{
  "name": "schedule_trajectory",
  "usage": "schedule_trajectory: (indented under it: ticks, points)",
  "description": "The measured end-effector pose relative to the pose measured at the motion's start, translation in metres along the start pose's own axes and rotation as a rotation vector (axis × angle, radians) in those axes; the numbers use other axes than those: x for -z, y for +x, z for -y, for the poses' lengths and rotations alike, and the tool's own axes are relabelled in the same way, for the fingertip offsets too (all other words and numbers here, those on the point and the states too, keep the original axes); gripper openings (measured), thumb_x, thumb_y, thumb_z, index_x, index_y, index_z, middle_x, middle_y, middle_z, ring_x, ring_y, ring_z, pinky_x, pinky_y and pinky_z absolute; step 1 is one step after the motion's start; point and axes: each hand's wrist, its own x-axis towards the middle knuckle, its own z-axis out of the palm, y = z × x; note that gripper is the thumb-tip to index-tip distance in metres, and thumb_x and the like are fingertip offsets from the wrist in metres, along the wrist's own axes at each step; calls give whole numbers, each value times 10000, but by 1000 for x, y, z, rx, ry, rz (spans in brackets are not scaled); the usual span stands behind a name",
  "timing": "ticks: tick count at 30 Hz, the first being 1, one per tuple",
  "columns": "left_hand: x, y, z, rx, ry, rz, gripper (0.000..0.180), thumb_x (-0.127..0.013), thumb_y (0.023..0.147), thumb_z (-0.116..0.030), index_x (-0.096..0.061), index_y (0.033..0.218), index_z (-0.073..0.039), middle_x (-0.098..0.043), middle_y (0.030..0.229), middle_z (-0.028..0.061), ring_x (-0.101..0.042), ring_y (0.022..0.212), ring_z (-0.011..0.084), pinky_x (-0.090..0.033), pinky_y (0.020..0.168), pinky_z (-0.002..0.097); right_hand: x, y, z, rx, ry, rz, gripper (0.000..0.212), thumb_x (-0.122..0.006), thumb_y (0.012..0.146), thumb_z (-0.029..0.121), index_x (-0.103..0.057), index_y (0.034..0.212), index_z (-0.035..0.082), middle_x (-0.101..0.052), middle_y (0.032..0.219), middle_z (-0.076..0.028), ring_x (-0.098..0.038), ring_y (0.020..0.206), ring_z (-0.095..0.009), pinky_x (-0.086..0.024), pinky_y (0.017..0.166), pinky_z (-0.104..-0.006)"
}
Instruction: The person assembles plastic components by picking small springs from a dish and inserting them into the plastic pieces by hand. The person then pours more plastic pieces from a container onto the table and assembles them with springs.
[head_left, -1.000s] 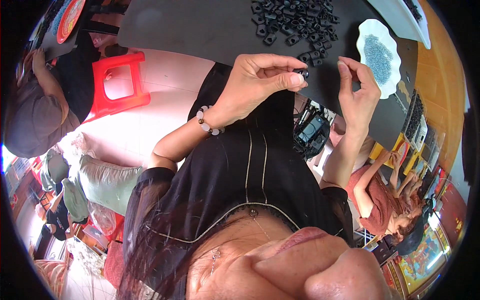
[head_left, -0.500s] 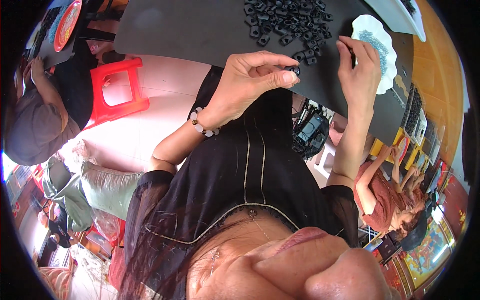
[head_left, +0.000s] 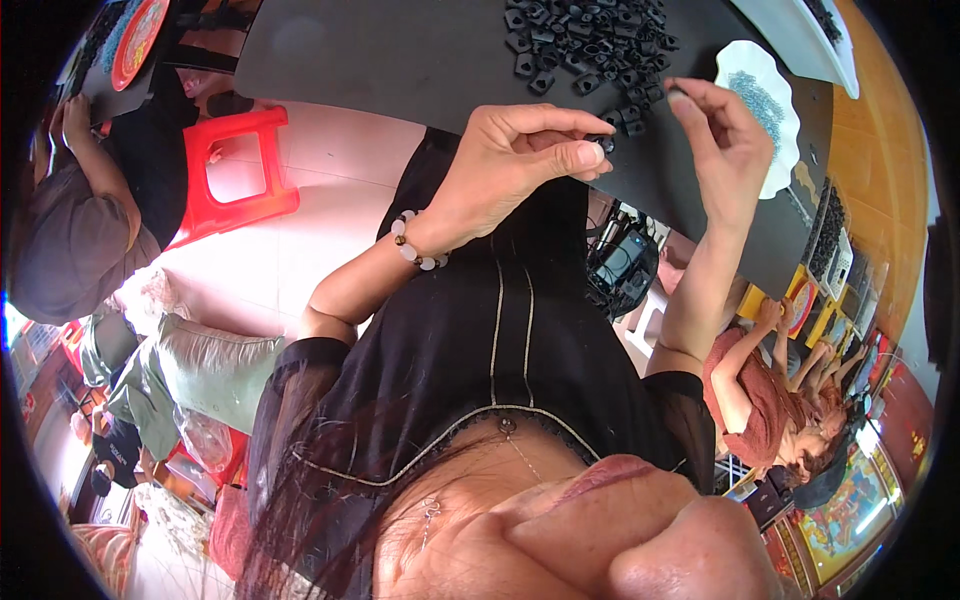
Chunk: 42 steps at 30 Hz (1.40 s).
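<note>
My left hand point(head_left: 510, 160) pinches a small black plastic part point(head_left: 604, 144) between thumb and fingertips, just over the near edge of the black table point(head_left: 400, 60). A bead bracelet point(head_left: 415, 245) circles that wrist. My right hand point(head_left: 725, 140) is raised to its right, with thumb and forefinger pinched on a tiny dark piece point(head_left: 678, 92) beside the pile of black parts point(head_left: 590, 40). A white scalloped dish point(head_left: 775, 165) holding small grey pieces lies just right of that hand.
A red plastic stool point(head_left: 235, 170) stands on the pale floor at left, next to a seated person in grey point(head_left: 70, 220). Another person in a red top point(head_left: 760, 390) sits at lower right. A red plate point(head_left: 140, 35) and a white tray point(head_left: 800, 30) lie on tables.
My right hand rose from beside the left hand to the white dish, then drew back a little with fingers pinched. My left hand kept its hold on the black part.
</note>
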Motion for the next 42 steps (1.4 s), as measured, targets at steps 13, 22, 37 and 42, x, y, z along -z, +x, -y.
schedule_trajectory:
  ticks: [13,22,37,42]
  points:
    - [-4,1,6,-79,134,39,231,-735,845,-67,-702,1054,26,-710,873,90,-686,810,114,-559,748,229,-10,-56,8,-127,940,222,172,-751,803,-17,-669,952,-48,-683,880,-91,-648,787,-116,-524,755,-225]
    - [-3,4,17,-181,243,20,216,-784,788,-81,-749,999,-56,-692,863,27,-627,741,55,-500,660,194,-11,-57,13,-131,842,224,149,-760,783,-34,-693,916,-44,-665,873,-88,-599,777,-92,-481,718,-200]
    - [-3,0,14,-165,232,10,213,-781,784,-69,-750,995,-56,-687,866,26,-620,749,53,-491,658,186,-7,-59,22,-134,772,194,126,-756,794,-24,-689,898,-48,-656,848,-71,-590,756,-75,-473,691,-192]
    - [-3,0,16,-189,243,3,210,-780,785,-68,-751,993,-57,-683,874,26,-615,742,52,-489,656,185,-9,-59,20,-144,773,208,119,-752,800,-22,-691,899,-46,-657,834,-65,-587,747,-71,-472,690,-193]
